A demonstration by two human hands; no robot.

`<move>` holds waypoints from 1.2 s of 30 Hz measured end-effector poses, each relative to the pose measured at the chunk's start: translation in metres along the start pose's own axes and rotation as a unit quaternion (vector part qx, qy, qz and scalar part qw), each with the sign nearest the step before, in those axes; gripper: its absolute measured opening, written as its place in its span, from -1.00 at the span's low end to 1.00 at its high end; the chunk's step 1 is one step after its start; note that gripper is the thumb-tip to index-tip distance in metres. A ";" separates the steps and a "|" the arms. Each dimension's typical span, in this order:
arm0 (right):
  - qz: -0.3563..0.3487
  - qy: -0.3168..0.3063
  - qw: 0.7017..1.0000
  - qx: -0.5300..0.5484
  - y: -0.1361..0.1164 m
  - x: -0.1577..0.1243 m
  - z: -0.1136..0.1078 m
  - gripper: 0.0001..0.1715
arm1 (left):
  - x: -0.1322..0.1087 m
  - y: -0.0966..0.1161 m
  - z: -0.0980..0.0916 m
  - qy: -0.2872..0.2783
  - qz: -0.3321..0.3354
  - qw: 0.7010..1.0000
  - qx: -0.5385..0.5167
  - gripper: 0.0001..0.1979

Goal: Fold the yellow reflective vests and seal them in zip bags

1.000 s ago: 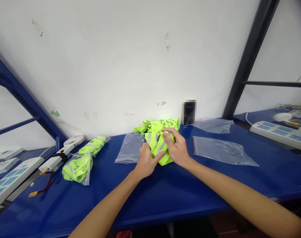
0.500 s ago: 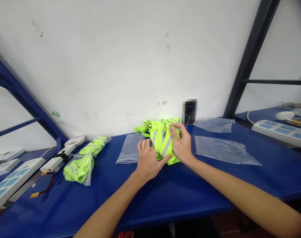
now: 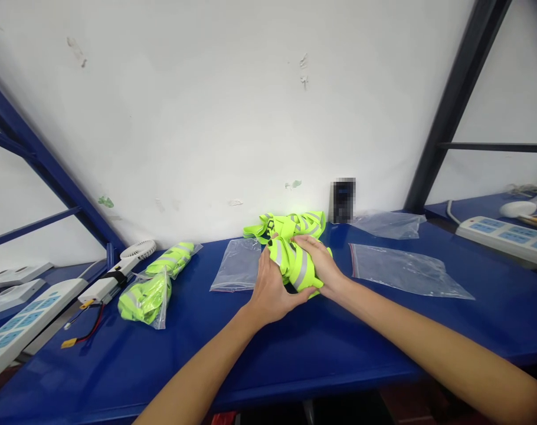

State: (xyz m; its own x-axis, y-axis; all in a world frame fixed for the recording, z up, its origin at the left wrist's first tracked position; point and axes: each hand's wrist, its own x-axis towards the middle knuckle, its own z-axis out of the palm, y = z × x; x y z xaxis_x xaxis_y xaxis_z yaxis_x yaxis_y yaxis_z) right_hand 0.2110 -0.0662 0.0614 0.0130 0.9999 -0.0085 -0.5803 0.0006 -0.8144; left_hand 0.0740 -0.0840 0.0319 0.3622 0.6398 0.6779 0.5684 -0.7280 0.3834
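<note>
Both my hands grip a bunched neon-yellow reflective vest (image 3: 296, 265) just above the blue table (image 3: 295, 348). My left hand (image 3: 271, 288) wraps its fingers round the vest's left side. On the right side, my right hand (image 3: 321, 265) is closed over the top of the bundle. Behind them a pile of more neon vests (image 3: 290, 224) lies against the wall. An empty clear bag (image 3: 237, 273) lies flat just left of my hands.
Two bagged vests (image 3: 147, 298) (image 3: 173, 260) lie at the left, beside a white fan (image 3: 138, 250), a power strip (image 3: 25, 321) and a red-black cable (image 3: 80, 336). Clear bags (image 3: 405, 271) (image 3: 387, 224) lie at the right, a dark phone (image 3: 343, 200) leans on the wall, another power strip (image 3: 503, 239) sits far right.
My hands have gathered the vest into a tighter bundle. My right hand moved from on top to the right side, and my left hand closed round the left.
</note>
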 end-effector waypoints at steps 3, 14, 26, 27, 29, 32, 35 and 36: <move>0.071 -0.040 0.996 0.020 -0.001 -0.004 0.005 -0.74 | 0.001 -0.006 0.000 0.020 0.060 0.998 0.019 0.03; 0.151 -0.169 0.973 -0.041 -0.016 -0.005 0.005 -0.82 | 0.009 -0.015 -0.015 0.100 0.136 0.985 -0.033 0.13; -0.088 -0.274 0.901 -0.323 -0.022 -0.008 -0.011 -0.44 | 0.027 -0.011 -0.023 0.237 -0.212 0.917 -0.241 -0.32; -0.137 -0.261 0.885 -0.359 -0.020 -0.010 -0.010 -0.40 | 0.027 -0.012 -0.023 0.234 -0.220 0.915 -0.245 -0.34; -0.188 -0.240 0.867 -0.395 -0.017 -0.013 -0.008 -0.30 | 0.024 -0.012 -0.020 0.218 -0.217 0.918 -0.249 -0.37; -0.221 -0.234 0.863 -0.388 -0.014 -0.016 -0.006 -0.41 | 0.016 -0.010 -0.014 0.178 -0.192 0.929 -0.263 -0.38; -0.198 -0.219 0.898 -0.325 -0.009 -0.013 -0.005 -0.59 | 0.010 -0.013 -0.010 0.102 -0.170 0.927 -0.318 -0.34; -0.172 -0.200 0.920 -0.291 -0.007 -0.011 -0.006 -0.61 | 0.009 -0.014 -0.010 0.077 -0.160 0.924 -0.340 -0.30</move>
State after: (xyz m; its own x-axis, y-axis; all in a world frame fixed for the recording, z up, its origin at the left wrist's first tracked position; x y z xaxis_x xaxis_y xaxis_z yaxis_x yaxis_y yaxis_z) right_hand 0.2194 -0.0771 0.0640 -0.2542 0.8677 0.4271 -0.0624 0.4260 -0.9026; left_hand 0.0620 -0.0701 0.0390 0.1176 0.8446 0.5223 0.0144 -0.5274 0.8495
